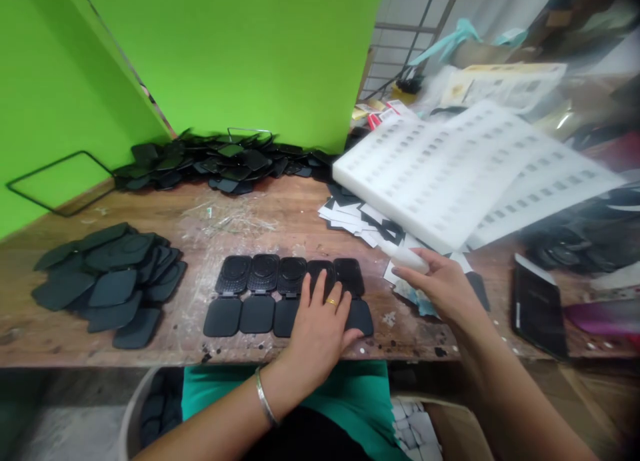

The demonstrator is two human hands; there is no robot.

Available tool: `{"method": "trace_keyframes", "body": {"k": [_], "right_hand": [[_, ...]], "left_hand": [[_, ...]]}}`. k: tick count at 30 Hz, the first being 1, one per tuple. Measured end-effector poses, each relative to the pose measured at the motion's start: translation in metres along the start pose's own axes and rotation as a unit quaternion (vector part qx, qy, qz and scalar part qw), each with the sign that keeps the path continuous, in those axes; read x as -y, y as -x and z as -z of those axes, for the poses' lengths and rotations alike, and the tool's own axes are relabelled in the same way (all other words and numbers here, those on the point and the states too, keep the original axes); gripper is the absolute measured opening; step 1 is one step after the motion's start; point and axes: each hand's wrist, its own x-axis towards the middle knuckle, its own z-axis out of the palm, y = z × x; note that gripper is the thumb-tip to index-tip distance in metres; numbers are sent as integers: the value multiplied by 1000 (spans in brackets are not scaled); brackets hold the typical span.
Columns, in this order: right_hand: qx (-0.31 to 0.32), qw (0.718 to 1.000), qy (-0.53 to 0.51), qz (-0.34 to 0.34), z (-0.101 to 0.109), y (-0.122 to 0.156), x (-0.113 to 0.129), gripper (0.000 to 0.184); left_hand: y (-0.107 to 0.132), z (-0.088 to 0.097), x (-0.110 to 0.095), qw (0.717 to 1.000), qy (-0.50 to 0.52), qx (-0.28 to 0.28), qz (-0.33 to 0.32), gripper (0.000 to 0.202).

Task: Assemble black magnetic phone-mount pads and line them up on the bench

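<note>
A row of several black hinged plastic cases [260, 294] lies open near the front edge of the wooden table [200, 214]. My left hand [320, 331] rests flat on the right end of that row, fingers spread; a gold ring and a silver bangle show. My right hand [443, 287] is to the right, fingers pinched round a small white tube-like object [407, 257]. It hovers over a scatter of white and black paper slips [360, 221].
A pile of flat black pads [113, 281] lies at the left and a larger black heap [220, 161] sits against the green wall. White foam trays [450, 174] lean at the right. A black slab [537, 307] lies far right. Boxes stand below the table.
</note>
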Motion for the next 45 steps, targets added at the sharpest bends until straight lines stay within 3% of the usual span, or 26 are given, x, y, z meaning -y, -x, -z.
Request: {"method": "trace_keyframes", "body": {"k": [5, 11, 15, 22, 36, 45], "right_hand": [[-9, 1000, -1, 5, -9, -5, 5, 44], [26, 988, -153, -15, -13, -12, -10, 39], [24, 983, -182, -9, -20, -15, -10, 36], [-53, 992, -91, 65, -41, -27, -22, 34], [-36, 994, -81, 56, -53, -36, -27, 36], [-39, 995, -30, 91, -53, -39, -31, 33]], "left_hand": [[-2, 0, 1, 1000, 2, 2, -5, 61], [-1, 4, -1, 1000, 8, -8, 16, 64], [-2, 6, -1, 1000, 12, -4, 23, 63], [-2, 7, -1, 1000, 8, 7, 23, 62], [-3, 5, -1, 1000, 9, 7, 18, 64], [-2, 5, -1, 1000, 0, 5, 16, 64]]}}
